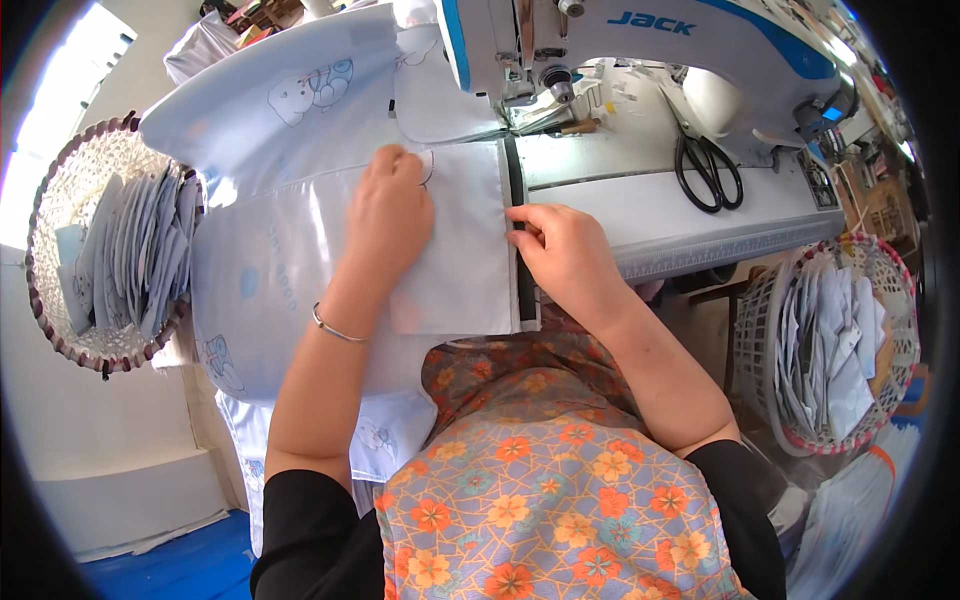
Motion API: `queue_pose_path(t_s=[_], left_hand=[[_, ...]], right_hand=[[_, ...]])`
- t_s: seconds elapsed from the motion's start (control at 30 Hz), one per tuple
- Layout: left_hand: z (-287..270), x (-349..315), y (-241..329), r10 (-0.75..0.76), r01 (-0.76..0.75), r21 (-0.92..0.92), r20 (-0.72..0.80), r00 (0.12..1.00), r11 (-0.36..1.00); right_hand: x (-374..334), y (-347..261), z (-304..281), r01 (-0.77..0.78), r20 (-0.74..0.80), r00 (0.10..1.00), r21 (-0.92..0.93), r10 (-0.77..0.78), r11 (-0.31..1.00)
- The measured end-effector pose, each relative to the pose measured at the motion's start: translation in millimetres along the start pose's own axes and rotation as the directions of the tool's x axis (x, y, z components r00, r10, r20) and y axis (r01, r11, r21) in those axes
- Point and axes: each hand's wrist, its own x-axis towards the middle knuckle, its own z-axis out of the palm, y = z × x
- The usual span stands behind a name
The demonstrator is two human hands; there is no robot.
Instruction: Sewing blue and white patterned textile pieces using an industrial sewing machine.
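A large pale fabric (270, 235) with faint cartoon prints lies across the sewing machine bed and hangs off its left side. On top sits a plain white fabric panel (465, 240), edged on the right with a black strip (525, 285). My left hand (390, 215) is closed on the fabric by the panel's left side, fingers bunched and fingertips hidden beneath them. At the strip, my right hand (565, 250) pinches the panel's right edge between thumb and fingers. The panel's far edge reaches the sewing machine's needle area (515, 95).
Black-handled scissors (690, 138) lie right of the needle on the sewing machine (750, 40) bed. A ruler strip (715, 248) lines the bed's front edge. Baskets of folded fabric pieces stand left (50, 190) and right (757, 350). A floral apron covers my lap.
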Motion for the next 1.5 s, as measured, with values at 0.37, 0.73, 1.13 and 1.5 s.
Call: queue_pose_path(t_s=[0.37,0.73,1.13,1.5], left_hand=[[14.3,22.6,23.1,0.737,-0.740,0.152,0.085,0.670,0.655],[38.8,13.2,17.3,0.644,-0.638,0.095,-0.067,0.762,0.764],[33.3,7.1,25.0,0.657,-0.651,0.086,-0.088,0.749,0.754],[31.6,11.3,27.9,0.654,-0.651,0.102,-0.001,0.756,0.752]], right_hand=[[2.6,-3.8,-4.6,-0.128,0.088,0.988,0.044,0.124,0.991],[6.2,0.8,-6.7,-0.112,0.094,0.990,0.078,0.104,0.991],[1.1,-2.8,-16.5,-0.151,0.197,0.972,0.111,0.128,0.982],[-12.6,23.5,-24.9,0.440,0.184,0.892,-0.142,-0.413,0.887]])
